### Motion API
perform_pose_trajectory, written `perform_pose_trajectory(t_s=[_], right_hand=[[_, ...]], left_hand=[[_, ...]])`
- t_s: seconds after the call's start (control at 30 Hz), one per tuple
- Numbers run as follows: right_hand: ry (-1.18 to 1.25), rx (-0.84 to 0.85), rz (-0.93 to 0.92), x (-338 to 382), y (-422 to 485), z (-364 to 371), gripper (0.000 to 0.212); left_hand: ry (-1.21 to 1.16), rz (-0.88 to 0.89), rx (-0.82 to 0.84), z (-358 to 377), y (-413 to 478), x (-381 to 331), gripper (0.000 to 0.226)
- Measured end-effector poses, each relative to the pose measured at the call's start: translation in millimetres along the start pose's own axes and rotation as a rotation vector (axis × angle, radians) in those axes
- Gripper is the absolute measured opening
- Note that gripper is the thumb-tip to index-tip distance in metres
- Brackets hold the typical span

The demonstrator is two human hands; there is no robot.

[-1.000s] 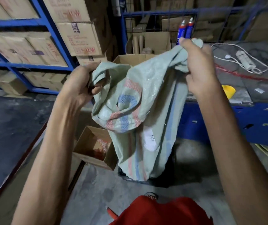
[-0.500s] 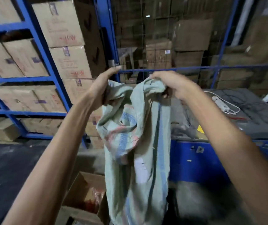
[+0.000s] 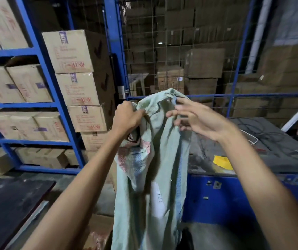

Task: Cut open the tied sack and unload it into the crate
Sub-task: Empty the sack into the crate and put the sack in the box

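Note:
A limp pale green woven sack (image 3: 150,177) with faded red and blue stripes and a white label hangs in front of me, and it looks slack. My left hand (image 3: 126,118) is clenched on the sack's upper left edge. My right hand (image 3: 197,120) is at the upper right edge with its fingers spread and blurred. Its fingertips touch the fabric, but a grip is not clear. The sack's bottom end runs out of view. A dark shape (image 3: 187,239) beside its lower part may be the crate's rim.
A blue workbench (image 3: 225,195) with a dark top, cables and a yellow object (image 3: 223,162) stands to the right. Blue shelving (image 3: 41,103) with cardboard cartons fills the left. An open cardboard box (image 3: 97,233) sits on the floor below. A dark platform (image 3: 5,204) is at the lower left.
The sack has been raised higher and hangs longer and straighter. My left hand has clenched on its edge. My right hand's fingers have loosened and spread. The view has tilted up.

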State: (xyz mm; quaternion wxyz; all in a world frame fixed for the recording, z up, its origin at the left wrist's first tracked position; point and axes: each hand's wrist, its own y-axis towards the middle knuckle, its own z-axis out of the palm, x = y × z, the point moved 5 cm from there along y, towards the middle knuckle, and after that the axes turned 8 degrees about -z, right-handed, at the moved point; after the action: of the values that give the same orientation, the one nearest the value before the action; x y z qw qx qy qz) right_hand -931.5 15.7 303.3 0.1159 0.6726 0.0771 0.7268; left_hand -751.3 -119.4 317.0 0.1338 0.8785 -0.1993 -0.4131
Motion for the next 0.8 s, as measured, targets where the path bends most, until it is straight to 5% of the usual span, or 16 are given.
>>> perform_pose_trajectory(t_s=[0.13,0.17,0.2,0.27,0.33,0.37,0.47,0.53,0.67,0.73,0.8], right_hand=[[-0.363,-0.591,-0.439,-40,-48,-32,0.052],[-0.500,-0.724,-0.445,-54,-58,-31,0.069],[-0.608,-0.745,-0.364,-71,-61,-27,0.099],[-0.759,-0.526,-0.104,-109,-49,-9,0.161],[-0.811,-0.337,0.061,-135,-31,16,0.177],[-0.721,-0.330,0.047,-139,-21,27,0.165],[-0.418,-0.665,-0.179,-129,6,33,0.068],[-0.359,-0.781,-0.255,-110,15,31,0.035],[-0.240,-0.790,-0.235,-86,30,9,0.025],[-0.134,-0.821,-0.229,-71,33,-4,0.036],[-0.086,-0.820,-0.247,-50,40,-8,0.041]], left_hand=[[-0.196,-0.167,0.018,-8,25,-5,0.034],[-0.214,-0.184,0.031,-9,27,-10,0.029],[-0.249,-0.201,0.056,-8,27,-18,0.021],[-0.431,-0.260,0.156,-3,22,-35,0.017],[-0.637,-0.364,0.335,11,12,-54,0.023],[-0.703,-0.418,0.434,21,5,-63,0.025],[-0.863,-0.496,0.751,39,-14,-93,0.019],[-0.899,-0.420,0.926,30,-16,-102,0.031],[-0.827,0.036,1.000,-39,1,-69,0.062],[-0.798,0.225,0.774,-63,7,-22,0.078],[-0.508,0.157,0.485,-57,2,29,0.126]])
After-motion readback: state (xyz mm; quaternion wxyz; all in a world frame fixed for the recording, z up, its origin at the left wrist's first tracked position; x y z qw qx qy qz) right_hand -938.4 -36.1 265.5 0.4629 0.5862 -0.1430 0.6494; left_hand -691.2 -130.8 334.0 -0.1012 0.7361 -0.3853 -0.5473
